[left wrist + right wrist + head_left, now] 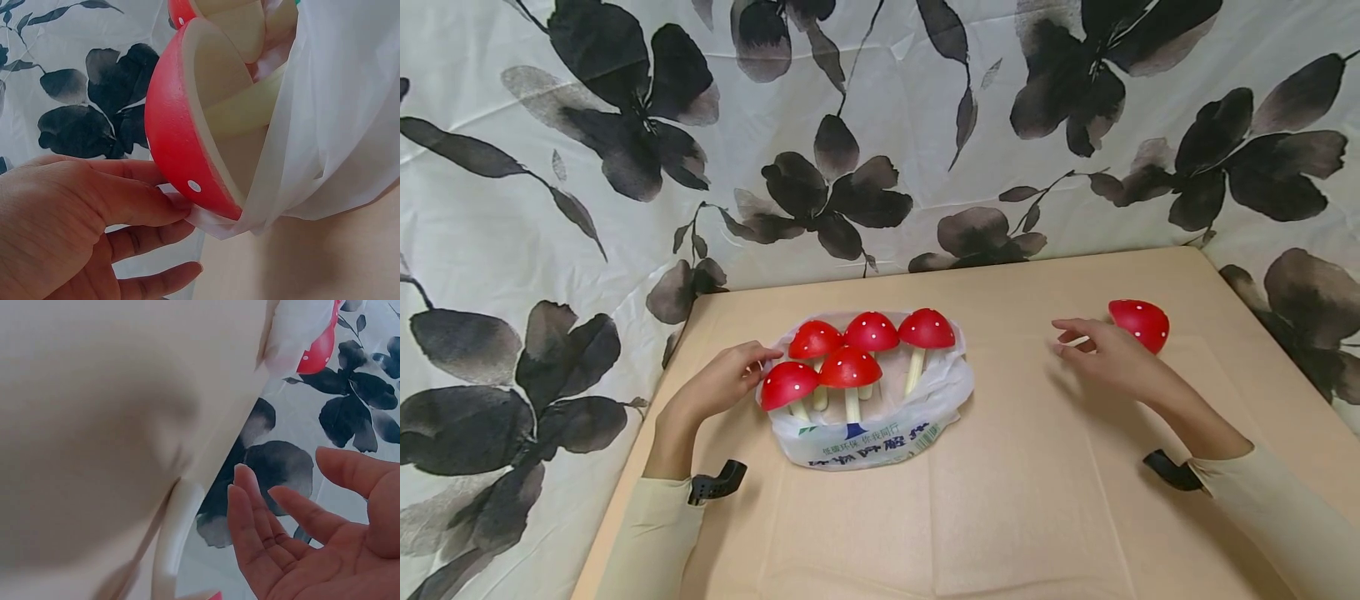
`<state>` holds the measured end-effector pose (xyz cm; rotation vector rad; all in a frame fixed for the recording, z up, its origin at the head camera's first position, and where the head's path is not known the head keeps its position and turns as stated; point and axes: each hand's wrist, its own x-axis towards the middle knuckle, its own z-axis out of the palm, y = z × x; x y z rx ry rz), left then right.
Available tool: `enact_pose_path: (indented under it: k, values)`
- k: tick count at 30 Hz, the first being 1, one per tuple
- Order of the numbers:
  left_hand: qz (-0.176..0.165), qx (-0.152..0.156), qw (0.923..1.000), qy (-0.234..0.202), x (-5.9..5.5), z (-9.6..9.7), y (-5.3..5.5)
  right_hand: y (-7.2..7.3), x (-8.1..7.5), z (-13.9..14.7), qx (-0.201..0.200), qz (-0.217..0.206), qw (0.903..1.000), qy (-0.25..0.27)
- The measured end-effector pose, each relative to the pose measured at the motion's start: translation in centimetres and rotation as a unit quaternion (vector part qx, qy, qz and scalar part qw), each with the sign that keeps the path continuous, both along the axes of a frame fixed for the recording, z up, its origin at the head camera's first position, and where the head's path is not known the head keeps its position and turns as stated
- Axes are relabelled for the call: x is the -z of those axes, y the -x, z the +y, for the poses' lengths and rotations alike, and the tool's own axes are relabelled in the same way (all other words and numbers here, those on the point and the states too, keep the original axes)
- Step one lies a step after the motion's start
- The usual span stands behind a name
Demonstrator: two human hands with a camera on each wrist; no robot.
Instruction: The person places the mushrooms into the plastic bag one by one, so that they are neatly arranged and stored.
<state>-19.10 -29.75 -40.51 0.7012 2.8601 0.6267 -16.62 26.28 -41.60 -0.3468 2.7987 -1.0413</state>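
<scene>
A white plastic bag (917, 421) with printed writing stands open on the table, holding several toy mushrooms with red, white-dotted caps and pale stems. At its left rim my left hand (726, 382) pinches the bag's edge between thumb and index finger, right against the cap of the leftmost mushroom (172, 125). The other fingers of that hand are loosely bent. My right hand (1105, 354) hovers over the right side of the table with fingers spread and nothing in them. Just behind it lies another mushroom (1141, 323), its stem (178, 537) visible in the right wrist view.
The table (1015, 500) has a light tan cover. A white cloth with dark flowers (827, 200) hangs behind the table and along both sides. A dark strap (718, 482) sits on the left wrist and another (1172, 471) on the right.
</scene>
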Motion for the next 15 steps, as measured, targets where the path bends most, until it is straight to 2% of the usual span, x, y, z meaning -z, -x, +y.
enact_pose_path:
  k: [15]
  values:
    - [0.004, 0.002, 1.0000, -0.008, 0.2, -0.2, -0.2, -1.0, 1.3, 2.3, 0.003, -0.018, 0.9998, -0.008]
